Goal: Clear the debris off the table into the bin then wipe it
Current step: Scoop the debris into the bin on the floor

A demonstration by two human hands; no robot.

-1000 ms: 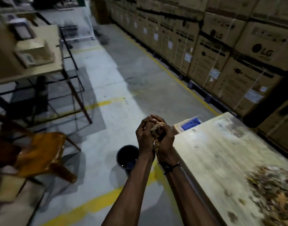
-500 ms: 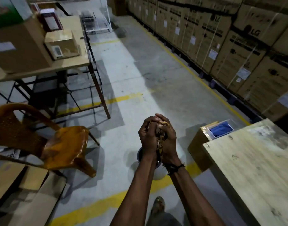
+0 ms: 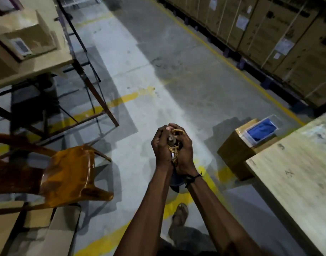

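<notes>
Both hands are cupped together over the floor, pressed palm to palm around a clump of debris (image 3: 174, 145). The left hand (image 3: 161, 145) closes on it from one side and the right hand (image 3: 184, 151) from the other, with brown scraps showing in the gap between the thumbs and at the fingertips. Directly beneath the wrists, a dark sliver of the bin (image 3: 176, 182) shows on the floor, mostly hidden by the forearms. The bench (image 3: 291, 174) stands to the right, well apart from the hands. A blue cloth (image 3: 262, 130) lies in a clear tray on a cardboard box beside the bench's far corner.
</notes>
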